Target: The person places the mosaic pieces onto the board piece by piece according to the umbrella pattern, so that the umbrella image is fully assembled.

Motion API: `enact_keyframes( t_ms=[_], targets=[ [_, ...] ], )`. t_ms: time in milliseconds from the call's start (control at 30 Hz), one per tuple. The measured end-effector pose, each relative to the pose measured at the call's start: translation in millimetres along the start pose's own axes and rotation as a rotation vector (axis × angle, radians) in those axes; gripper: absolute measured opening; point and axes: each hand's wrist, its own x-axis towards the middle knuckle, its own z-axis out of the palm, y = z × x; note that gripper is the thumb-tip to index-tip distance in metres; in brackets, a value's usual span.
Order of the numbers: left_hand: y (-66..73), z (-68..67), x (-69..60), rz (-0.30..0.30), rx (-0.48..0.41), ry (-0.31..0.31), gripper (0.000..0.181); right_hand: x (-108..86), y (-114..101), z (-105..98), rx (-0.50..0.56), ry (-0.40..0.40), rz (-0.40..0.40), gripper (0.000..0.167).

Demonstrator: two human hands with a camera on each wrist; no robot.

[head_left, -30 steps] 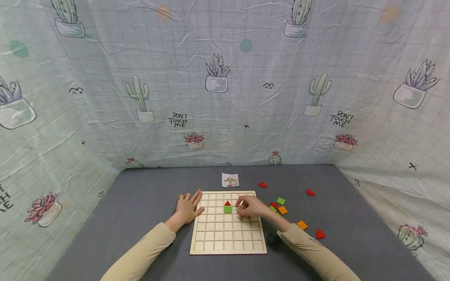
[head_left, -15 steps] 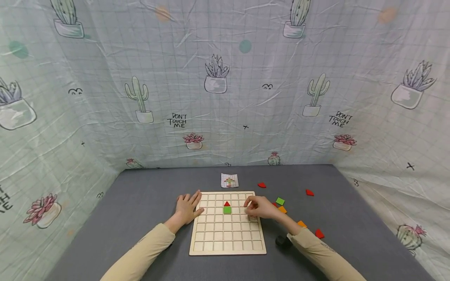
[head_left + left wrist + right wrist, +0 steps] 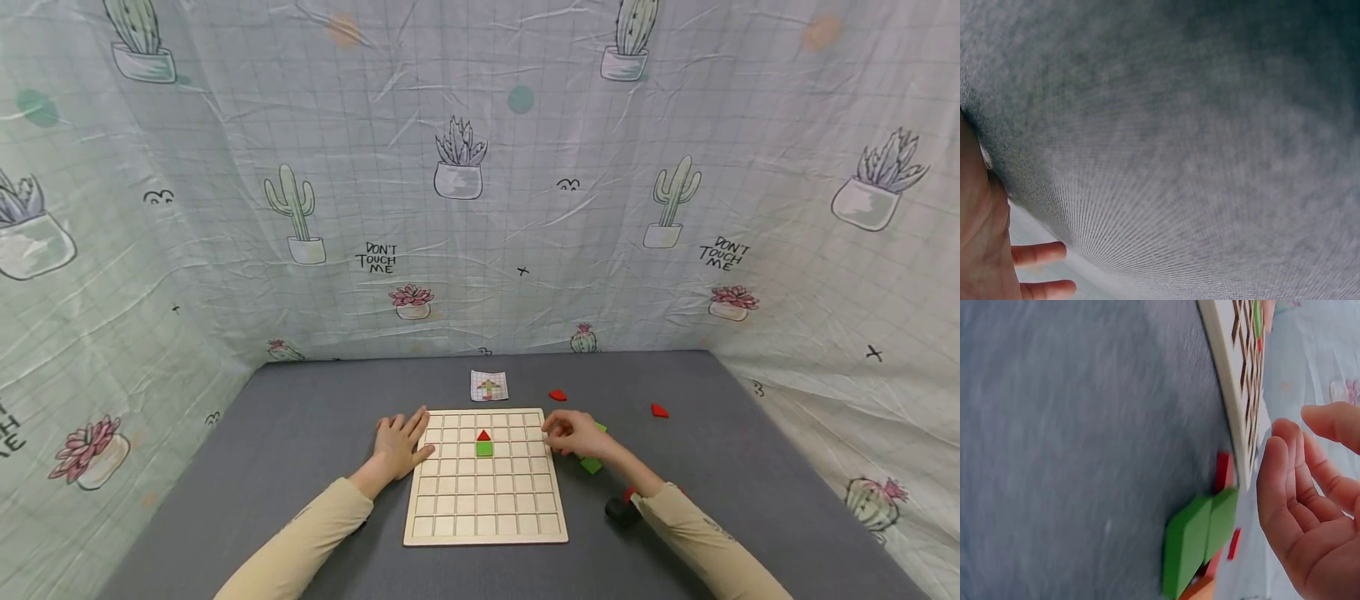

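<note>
Pale wooden grid board (image 3: 456, 505) flat on grey tabletop (image 3: 285, 433). Right hand (image 3: 576, 433) by its 2 o'clock edge, fingers loosely bent, gap showing. Left hand (image 3: 397, 443) on 10 o'clock edge, fingers spread. Near right hand, flat green tiles (image 3: 591, 465). From board centre toward 12 o'clock: green square tile (image 3: 484, 449), red triangular tile (image 3: 483, 435) just beyond. White printed card (image 3: 489, 386) past 12 o'clock edge.

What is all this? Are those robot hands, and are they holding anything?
No robot: both hands are a person's. A camera on the head takes the wide picture; one on each wrist takes a close-up. On the gray table lies a wooden grid board holding a green square and a red triangle. Loose green pieces and red pieces lie to its right; a small picture card lies beyond it. The left hand rests on the board's left edge; the right hand is near its right edge. Neither seems to hold anything.
</note>
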Motion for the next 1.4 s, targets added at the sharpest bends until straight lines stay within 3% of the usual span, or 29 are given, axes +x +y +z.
enact_keyframes(
  t_ms=[167, 433, 633, 867, 1100, 1200, 1333, 1367, 1400],
  targets=[
    [0.4, 0.8, 0.5, 0.000, 0.006, 0.000, 0.062, 2.0, 16, -12, -0.030, 0.025, 0.020, 0.023],
    [-2.1, 0.9, 2.4, 0.004, 0.012, -0.001, 0.062, 2.7, 30, -32, 0.036, 0.054, 0.095, 0.027],
    [-4.1, -2.4, 1.0, 0.003, 0.017, -0.008, 0.062, -1.6, 38, -49, 0.018, 0.112, 0.143, 0.028],
    [-5.5, 1.0, 1.4, -0.001, 0.019, -0.015, 0.062, -12.1, 53, -68, 0.081, 0.163, 0.230, 0.032],
    [-4.9, 1.1, 1.9, 0.003, 0.027, 0.005, 0.062, -27.5, 69, -84, 0.017, 0.235, 0.290, 0.031],
    [-4.1, 1.9, 4.0, -0.003, 0.034, -0.020, 0.063, -33.9, 75, -89, -0.020, 0.254, 0.304, 0.030],
    [-3.5, 17.7, 13.3, -0.013, 0.080, -0.047, 0.065, -42.7, 82, -97, -0.031, 0.276, 0.328, 0.030],
    [-4.0, 34.8, 20.3, -0.005, 0.099, -0.002, 0.067, -45.0, 84, -99, -0.037, 0.274, 0.329, 0.031],
    [-4.3, 39.7, 22.6, -0.007, 0.108, 0.002, 0.067, -47.2, 86, -101, -0.033, 0.280, 0.338, 0.031]
  ],
)
